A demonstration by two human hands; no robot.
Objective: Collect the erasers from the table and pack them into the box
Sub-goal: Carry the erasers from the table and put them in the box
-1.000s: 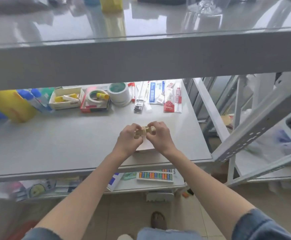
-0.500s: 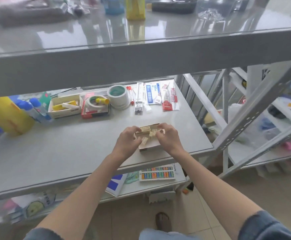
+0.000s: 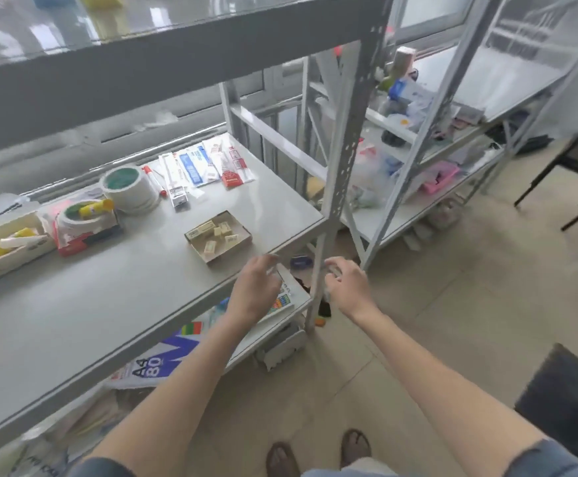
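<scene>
**Erasers in the open box, both hands clear of the counter**

I saw the small cardboard box [image 3: 217,236] lying open near the front right corner of the grey counter [image 3: 74,304], its lid absent from view. Several pale erasers [image 3: 212,232] lay loose inside it, at mixed angles and not stacked; I could not count them with confidence. I found no stray eraser on the bare counter around the box.

The left hand [image 3: 256,287] hovered just in front of the counter's edge, fingers relaxed and slightly spread, holding nothing. The right hand [image 3: 347,287] hung beside the shelf's upright post [image 3: 342,139], off the counter altogether — fingers loosely curled, also empty. Neither hand touched the box.

Further back stood a roll of tape [image 3: 127,187], a second roll with a glue stick [image 3: 95,207] resting in it, a red marker [image 3: 153,180], packaged stationery [image 3: 208,163] and a tray of small items [image 3: 2,246].

I judged the collecting step to be finished or nearly so — the contents sat in the box and both hands were free. The next move, as I read it, called for a check of the counter for any eraser left out, then closing the box if a lid could be found; none showed here.
</scene>
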